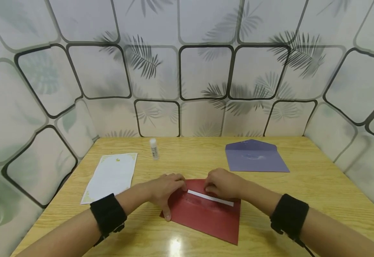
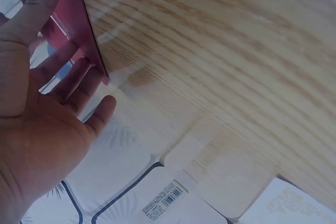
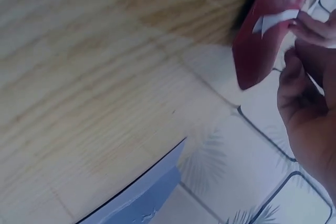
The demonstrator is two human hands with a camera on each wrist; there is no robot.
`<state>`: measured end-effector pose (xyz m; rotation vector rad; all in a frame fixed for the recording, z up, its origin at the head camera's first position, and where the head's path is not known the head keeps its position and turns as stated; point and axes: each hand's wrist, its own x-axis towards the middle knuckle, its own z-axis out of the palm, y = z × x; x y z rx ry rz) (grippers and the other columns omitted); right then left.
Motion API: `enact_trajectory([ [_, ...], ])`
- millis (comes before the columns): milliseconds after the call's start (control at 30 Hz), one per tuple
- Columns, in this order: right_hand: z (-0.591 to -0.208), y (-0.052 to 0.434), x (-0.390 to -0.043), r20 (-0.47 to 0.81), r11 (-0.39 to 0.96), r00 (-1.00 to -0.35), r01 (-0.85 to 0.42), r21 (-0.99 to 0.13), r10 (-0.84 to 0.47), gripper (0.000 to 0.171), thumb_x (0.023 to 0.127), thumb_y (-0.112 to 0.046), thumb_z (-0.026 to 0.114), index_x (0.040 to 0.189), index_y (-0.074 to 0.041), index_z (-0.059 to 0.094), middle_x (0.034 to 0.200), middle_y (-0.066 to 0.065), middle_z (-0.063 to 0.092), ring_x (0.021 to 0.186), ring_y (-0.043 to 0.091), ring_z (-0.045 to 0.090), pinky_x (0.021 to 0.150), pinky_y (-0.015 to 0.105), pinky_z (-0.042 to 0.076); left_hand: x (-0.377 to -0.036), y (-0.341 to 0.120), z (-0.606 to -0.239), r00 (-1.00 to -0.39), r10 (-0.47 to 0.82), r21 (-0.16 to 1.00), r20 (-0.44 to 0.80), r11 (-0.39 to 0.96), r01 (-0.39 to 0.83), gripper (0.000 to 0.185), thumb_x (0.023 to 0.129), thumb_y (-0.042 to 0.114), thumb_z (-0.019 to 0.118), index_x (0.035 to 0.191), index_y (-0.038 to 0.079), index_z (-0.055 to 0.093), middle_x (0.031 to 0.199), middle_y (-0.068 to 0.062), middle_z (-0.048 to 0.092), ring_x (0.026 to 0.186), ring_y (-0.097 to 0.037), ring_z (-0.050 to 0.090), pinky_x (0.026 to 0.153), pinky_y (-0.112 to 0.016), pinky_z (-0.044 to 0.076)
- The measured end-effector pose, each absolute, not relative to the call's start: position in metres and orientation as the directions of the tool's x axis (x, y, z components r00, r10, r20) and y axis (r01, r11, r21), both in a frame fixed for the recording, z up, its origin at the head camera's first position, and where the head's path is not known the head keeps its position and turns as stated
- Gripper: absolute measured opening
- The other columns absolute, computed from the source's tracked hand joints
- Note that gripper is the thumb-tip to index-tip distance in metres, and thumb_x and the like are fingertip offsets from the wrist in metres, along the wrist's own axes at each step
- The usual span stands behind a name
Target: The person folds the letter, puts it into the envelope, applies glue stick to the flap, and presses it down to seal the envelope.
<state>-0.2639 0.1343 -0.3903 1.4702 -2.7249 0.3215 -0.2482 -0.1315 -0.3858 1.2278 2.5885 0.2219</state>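
A red envelope [image 1: 206,219] lies at an angle on the table, with a narrow white strip [image 1: 210,198] across its upper part. My left hand [image 1: 165,191] rests on the envelope's left side, thumb near the lower left corner and fingers by the upper edge. In the left wrist view its fingers are fairly straight, spread beside the envelope [image 2: 84,19]. At the upper right, my right hand [image 1: 227,184] has curled fingers and seems to pinch the strip. The right wrist view shows the strip [image 3: 275,20] bending away at the fingertips; the exact contact is partly hidden.
A white sheet with gold corner marks [image 1: 113,175] lies at the left. Behind it stands a glue stick [image 1: 154,149] with a white cap. A purple envelope [image 1: 255,160], flap raised, is at the back right. Patterned cloth walls [image 1: 203,117] border the table.
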Motion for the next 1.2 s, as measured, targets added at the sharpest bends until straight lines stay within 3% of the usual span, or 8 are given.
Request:
enact_trajectory([
  [133,-0.389,0.141,-0.271,0.180,0.638,-0.678,-0.733,-0.238,-0.712,0.017,0.093,-0.012,0.070,0.104,0.000,0.073,0.089,0.006,0.072,0.079,0.016,0.066,0.071,0.031,0.055,-0.250,-0.132,-0.384,-0.590,0.785,0.249,-0.191,0.620,0.744,0.092,0.056,0.036,0.099,0.135,0.013,0.058,0.146,-0.004,0.048,0.134,-0.023,0.045,0.107,-0.049,0.039],
  [267,-0.391,0.148,-0.277,0.068,0.689,-0.756,-0.627,-0.364,-0.651,0.023,0.096,-0.019,0.067,0.107,-0.001,0.074,0.092,0.004,0.075,0.082,0.014,0.069,0.073,0.031,0.056,-0.252,-0.131,-0.382,-0.571,0.789,0.232,-0.225,0.613,0.755,0.092,0.060,0.029,0.098,0.141,0.013,0.056,0.152,-0.003,0.046,0.140,-0.024,0.043,0.109,-0.051,0.038],
  [500,-0.394,0.152,-0.278,-0.046,0.653,-0.752,-0.539,-0.532,-0.658,0.020,0.094,-0.023,0.069,0.102,-0.006,0.076,0.084,-0.002,0.073,0.074,0.004,0.064,0.066,0.023,0.051,-0.256,-0.131,-0.379,-0.532,0.801,0.185,-0.274,0.587,0.788,0.093,0.065,0.023,0.095,0.146,0.016,0.051,0.157,-0.001,0.041,0.142,-0.019,0.042,0.109,-0.053,0.039],
  [700,-0.399,0.149,-0.278,-0.079,0.638,-0.759,-0.480,-0.602,-0.646,0.016,0.091,-0.020,0.072,0.097,-0.006,0.077,0.079,-0.003,0.071,0.070,0.003,0.061,0.064,0.022,0.050,-0.260,-0.129,-0.376,-0.502,0.818,0.163,-0.281,0.556,0.815,0.092,0.065,0.015,0.094,0.146,0.017,0.051,0.157,0.000,0.042,0.142,-0.017,0.042,0.109,-0.052,0.039],
  [967,-0.402,0.145,-0.274,-0.120,0.641,-0.795,-0.377,-0.669,-0.594,0.010,0.088,-0.014,0.073,0.086,-0.005,0.074,0.070,-0.003,0.066,0.060,0.006,0.054,0.056,0.024,0.046,-0.261,-0.128,-0.376,-0.516,0.810,0.129,-0.279,0.564,0.816,0.093,0.067,0.015,0.093,0.148,0.022,0.048,0.160,0.000,0.037,0.145,-0.019,0.039,0.110,-0.055,0.039],
  [1200,-0.404,0.148,-0.268,-0.208,0.627,-0.837,-0.192,-0.755,-0.507,0.009,0.087,-0.010,0.072,0.083,-0.002,0.070,0.059,-0.004,0.054,0.048,0.007,0.044,0.046,0.023,0.039,-0.268,-0.136,-0.374,-0.574,0.790,0.158,-0.216,0.608,0.778,0.080,0.076,0.010,0.084,0.147,0.019,0.049,0.157,-0.006,0.041,0.140,-0.027,0.045,0.110,-0.045,0.043],
])
